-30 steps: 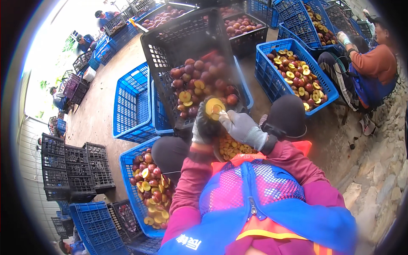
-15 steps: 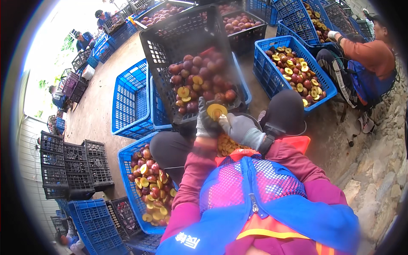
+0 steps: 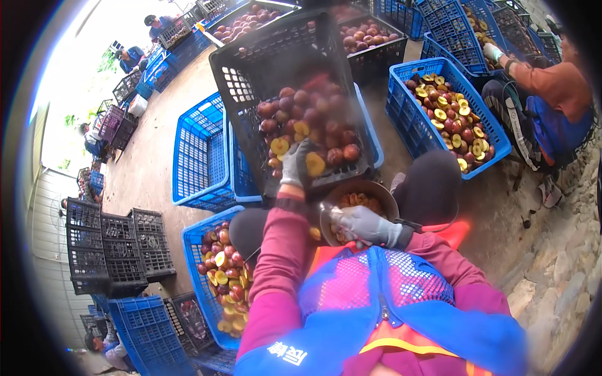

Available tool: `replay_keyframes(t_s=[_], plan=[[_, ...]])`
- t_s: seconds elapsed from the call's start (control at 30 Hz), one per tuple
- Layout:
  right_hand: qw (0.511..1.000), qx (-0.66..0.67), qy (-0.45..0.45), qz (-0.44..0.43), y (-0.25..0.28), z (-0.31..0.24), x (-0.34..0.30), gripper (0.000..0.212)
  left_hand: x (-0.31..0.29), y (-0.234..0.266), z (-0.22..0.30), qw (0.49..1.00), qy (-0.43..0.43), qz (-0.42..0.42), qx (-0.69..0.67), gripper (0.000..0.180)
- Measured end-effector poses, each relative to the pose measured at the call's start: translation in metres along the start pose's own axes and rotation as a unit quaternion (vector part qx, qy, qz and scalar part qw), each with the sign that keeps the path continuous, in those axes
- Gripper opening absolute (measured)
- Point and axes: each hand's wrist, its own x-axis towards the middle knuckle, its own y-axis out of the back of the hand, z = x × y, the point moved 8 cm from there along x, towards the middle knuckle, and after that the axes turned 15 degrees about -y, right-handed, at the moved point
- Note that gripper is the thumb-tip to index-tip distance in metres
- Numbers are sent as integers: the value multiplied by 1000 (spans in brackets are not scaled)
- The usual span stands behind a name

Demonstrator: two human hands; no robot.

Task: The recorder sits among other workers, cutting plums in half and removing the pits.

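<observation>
My left hand (image 3: 295, 165), in a grey glove, is closed at the lower edge of a tilted black crate (image 3: 243, 94) of whole plums (image 3: 304, 111). A yellow-fleshed plum half (image 3: 315, 165) sits against its fingers. Lower down, my right hand (image 3: 367, 225), also gloved, is closed above a round bowl (image 3: 394, 205) holding small orange-brown pieces (image 3: 360, 202). Something small with a pale, shiny end pokes out of its fingers on the left; its kind is blurred. A small yellow piece (image 3: 315, 233) shows beside the bowl.
Blue crates of cut plums stand by my left knee (image 3: 216, 326) and at the right (image 3: 439, 65). A blue crate (image 3: 200, 150) is left of the tilted one. Black crates (image 3: 119, 250) stack at far left. A co-worker (image 3: 552, 94) sits at right beside a stone wall (image 3: 552, 282).
My hands have moved apart. The left went up and left to the plums in the black crate; the right came down over the bowl, which now shows more fully.
</observation>
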Motion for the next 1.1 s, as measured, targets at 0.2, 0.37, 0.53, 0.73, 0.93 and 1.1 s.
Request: replay_keyframes(t_s=[0.2, 0.37, 0.53, 0.73, 0.93, 1.1], plan=[[914, -368, 29, 170, 62, -18, 19, 50, 82, 7, -134, 945, 97, -60, 306, 63], [936, -296, 24, 188, 81, -27, 23, 47, 91, 2, -181, 949, 180, -95, 242, 68], [930, -140, 159, 299, 102, -53, 21, 38, 71, -12, -141, 977, 192, 4, -90, 57], [869, -181, 286, 361, 85, -112, -19, 30, 8, 1, 54, 911, 138, 83, -379, 44], [859, -238, 291, 348, 34, -81, -20, 40, -73, -23, 122, 670, 238, 156, -686, 56], [845, -337, 259, 325, -5, -75, -45, 43, -112, -11, 116, 760, 166, 129, -615, 57]])
